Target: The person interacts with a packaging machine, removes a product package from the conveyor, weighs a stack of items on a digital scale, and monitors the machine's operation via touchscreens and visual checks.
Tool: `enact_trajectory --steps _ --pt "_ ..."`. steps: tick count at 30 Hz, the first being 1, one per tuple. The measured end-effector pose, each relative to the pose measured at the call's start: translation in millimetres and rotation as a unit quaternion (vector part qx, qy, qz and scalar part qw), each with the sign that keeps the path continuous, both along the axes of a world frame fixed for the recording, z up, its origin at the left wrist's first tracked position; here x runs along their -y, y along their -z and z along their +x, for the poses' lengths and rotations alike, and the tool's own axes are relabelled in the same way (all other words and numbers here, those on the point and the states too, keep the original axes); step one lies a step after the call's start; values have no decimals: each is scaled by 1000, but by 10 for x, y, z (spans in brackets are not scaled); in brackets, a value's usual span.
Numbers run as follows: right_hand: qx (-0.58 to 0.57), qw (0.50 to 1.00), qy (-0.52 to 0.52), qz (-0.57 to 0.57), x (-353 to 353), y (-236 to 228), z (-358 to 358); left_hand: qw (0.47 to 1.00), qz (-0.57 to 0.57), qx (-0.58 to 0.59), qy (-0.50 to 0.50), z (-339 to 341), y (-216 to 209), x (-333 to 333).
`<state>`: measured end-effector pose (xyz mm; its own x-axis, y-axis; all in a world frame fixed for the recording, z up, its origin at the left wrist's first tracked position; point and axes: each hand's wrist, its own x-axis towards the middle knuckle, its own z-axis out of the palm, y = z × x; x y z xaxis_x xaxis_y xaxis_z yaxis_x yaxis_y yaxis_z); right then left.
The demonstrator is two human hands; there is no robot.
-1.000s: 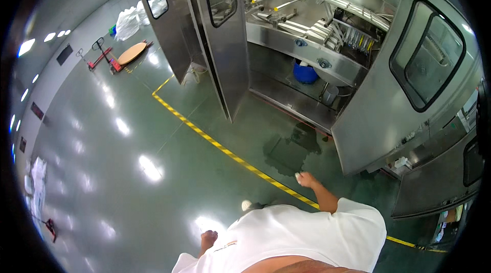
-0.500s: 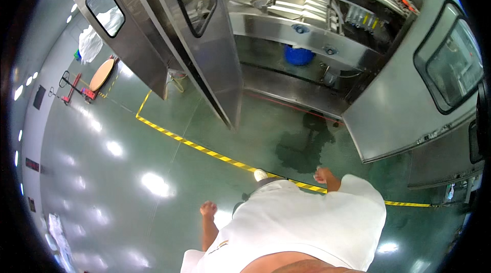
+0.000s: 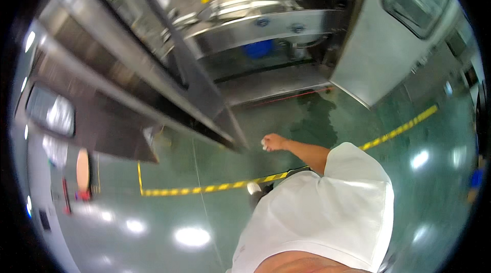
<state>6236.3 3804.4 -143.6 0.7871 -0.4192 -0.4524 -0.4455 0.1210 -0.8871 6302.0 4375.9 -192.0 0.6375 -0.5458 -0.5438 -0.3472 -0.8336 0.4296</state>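
My right hand [image 3: 275,142] reaches forward over the floor, its fingers curled closed. A small whitish bit shows at the fingertips, too blurred to name. Ahead of the hand stands a stainless-steel machine with its doors swung out. The windowed steel door on the left [image 3: 199,89] comes nearest to the hand, with a gap between them. The right door [image 3: 358,53] also has a window. Under the machine's steel crossbeam [image 3: 230,35] sits a blue tub [image 3: 258,49]. My left hand is out of the picture.
Yellow-and-black floor tape [image 3: 220,187] runs before the machine, by my feet. A dark wet patch [image 3: 317,114] lies on the green floor. Another steel door panel [image 3: 102,114] juts out at left. Beyond it are a round tan board [image 3: 83,169] and a red pallet jack [image 3: 66,196].
My view has turned left and I am closer to the machine. My right arm has stretched out forward and leftward. The left hand has gone out of view.
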Motion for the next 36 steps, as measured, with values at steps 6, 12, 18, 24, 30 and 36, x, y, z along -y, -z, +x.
enact_trajectory --steps 6,12,18,24,30,36 --pt "-150 987 32 -44 -230 126 -1291 931 -117 -286 -197 1418 25 1202" --pt "-142 906 377 127 -515 270 -3032 909 -128 -377 -119 858 -185 3010" --pt "-58 867 495 10 -1169 241 -5189 897 -59 -432 70 -1590 -197 4537" --pt "-1 813 581 32 -985 -392 -6615 851 -16 -491 185 -3081 128 5865" --pt "174 770 614 24 297 -851 -8194 864 -43 -311 394 -4745 10 6869" --pt "115 794 571 -174 2104 -1233 -10332 822 -46 -139 551 -7409 71 8028"
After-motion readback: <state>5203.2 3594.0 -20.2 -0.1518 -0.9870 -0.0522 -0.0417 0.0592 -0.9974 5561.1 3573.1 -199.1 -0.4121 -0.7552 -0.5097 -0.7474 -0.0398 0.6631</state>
